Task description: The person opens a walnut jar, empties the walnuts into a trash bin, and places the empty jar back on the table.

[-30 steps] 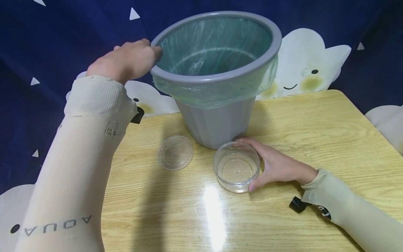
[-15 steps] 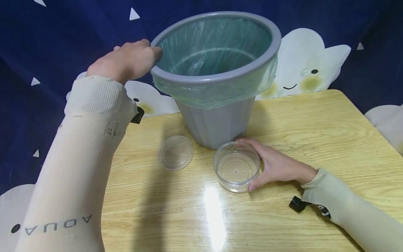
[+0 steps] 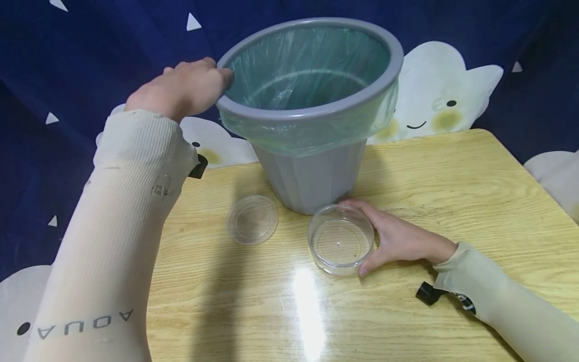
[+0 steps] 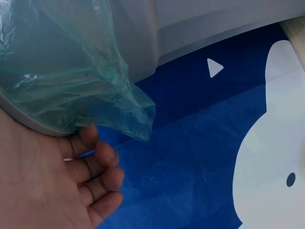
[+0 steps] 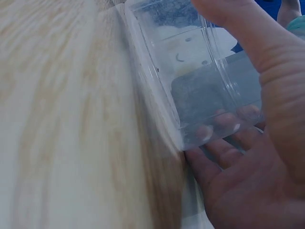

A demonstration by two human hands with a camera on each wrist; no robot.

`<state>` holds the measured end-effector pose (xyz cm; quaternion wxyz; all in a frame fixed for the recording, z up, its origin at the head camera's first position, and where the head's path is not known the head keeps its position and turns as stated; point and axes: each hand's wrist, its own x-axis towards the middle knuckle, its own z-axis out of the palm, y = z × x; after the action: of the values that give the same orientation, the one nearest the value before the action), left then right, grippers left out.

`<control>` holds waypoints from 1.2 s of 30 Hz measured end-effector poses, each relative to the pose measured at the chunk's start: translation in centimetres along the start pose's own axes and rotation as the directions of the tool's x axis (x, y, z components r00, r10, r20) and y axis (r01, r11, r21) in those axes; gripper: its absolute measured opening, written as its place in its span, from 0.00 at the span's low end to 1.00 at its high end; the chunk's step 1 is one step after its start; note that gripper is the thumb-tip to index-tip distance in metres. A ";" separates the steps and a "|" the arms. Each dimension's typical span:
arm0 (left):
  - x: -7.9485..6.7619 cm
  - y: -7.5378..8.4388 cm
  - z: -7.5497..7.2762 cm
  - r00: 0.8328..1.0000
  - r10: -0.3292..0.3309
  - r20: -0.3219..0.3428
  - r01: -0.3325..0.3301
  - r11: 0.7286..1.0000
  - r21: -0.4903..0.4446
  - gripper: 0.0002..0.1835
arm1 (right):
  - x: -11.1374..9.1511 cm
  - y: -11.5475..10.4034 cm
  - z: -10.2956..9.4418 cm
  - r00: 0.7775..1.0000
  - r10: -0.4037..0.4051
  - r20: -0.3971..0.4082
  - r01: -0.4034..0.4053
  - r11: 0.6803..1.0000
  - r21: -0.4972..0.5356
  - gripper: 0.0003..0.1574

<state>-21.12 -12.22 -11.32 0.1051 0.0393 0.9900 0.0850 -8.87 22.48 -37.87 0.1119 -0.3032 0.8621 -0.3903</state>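
My left hand (image 3: 183,88) grips the left side of the rim of a grey trash can (image 3: 312,176). In the left wrist view its fingers (image 4: 102,183) curl beneath the rim, next to the loose edge of a green plastic bag (image 4: 71,90). That bag lines the can and folds down over its outside. On the table, my right hand (image 3: 398,236) holds a clear round plastic container (image 3: 339,241) by its right side, thumb in front and fingers behind. The container stands upright and lidless, and the right wrist view shows fingers through its wall. A clear round lid (image 3: 252,219) lies flat left of it.
The trash can stands toward the back of a wooden table (image 3: 452,191), just behind the container and lid. A dark blue cloth (image 3: 135,35) with white clouds and triangles hangs behind. The table's right edge slants away on the far right.
The clear container has shifted very slightly to the right in my right hand. My left hand, the trash can and the lid hold their places.
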 end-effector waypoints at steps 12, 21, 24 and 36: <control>0.0 0.2 0.0 1.000 0.006 -0.002 -0.006 1.000 -0.005 0.38 | 0.0 0.1 0.1 1.000 0.012 0.007 -0.012 0.999 0.041 0.86; 0.3 0.3 0.2 1.000 0.002 -0.002 -0.002 1.000 -0.006 0.38 | -0.2 0.4 0.2 1.000 -0.002 0.002 0.002 0.999 0.042 0.86; 0.6 0.5 0.2 1.000 0.010 0.006 -0.010 1.000 0.008 0.38 | -0.2 0.7 0.3 1.000 -0.019 -0.001 0.019 0.998 0.057 0.87; 0.9 0.4 0.2 0.998 -0.014 0.062 0.012 0.999 0.034 0.40 | 0.3 1.8 0.9 1.000 -0.016 0.020 0.013 0.993 0.115 0.87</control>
<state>-21.96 -11.70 -11.63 0.1360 0.0372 0.9878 0.0662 -9.45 22.69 -39.79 0.1354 -0.3065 0.8347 -0.4370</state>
